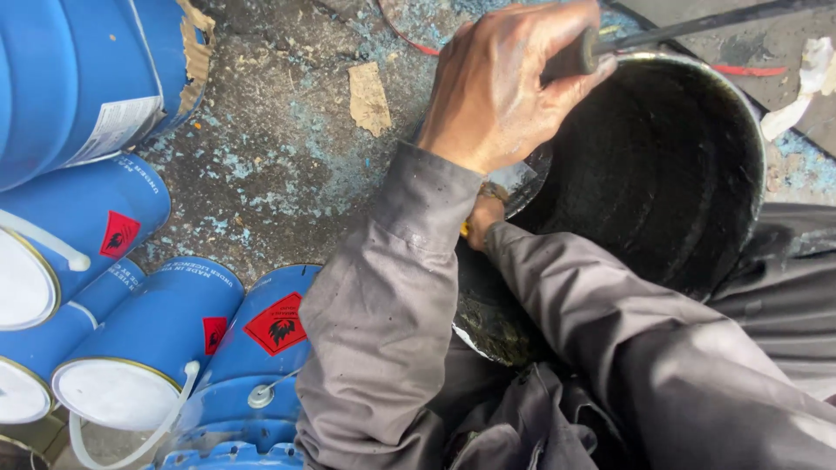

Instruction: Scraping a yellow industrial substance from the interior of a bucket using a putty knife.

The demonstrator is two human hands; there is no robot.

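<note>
A large black-coated metal bucket (756, 139) lies tilted against my lap, its dark inside facing me. My left hand (501, 83) is above its left rim, shut around the dark handle of a long thin rod tool (697, 26) that runs off to the upper right. My right hand (482, 218) reaches under my left forearm to the bucket's left rim. It is mostly hidden by my grey sleeves, and seems closed on the rim or on something small and yellow; I cannot tell which.
Several blue cans with white lids and red diamond labels (148, 348) lie stacked on their sides at the left. The concrete floor (279, 165) is flecked with blue paint and holds a cardboard scrap (368, 97). A white rag (805, 83) lies at the top right.
</note>
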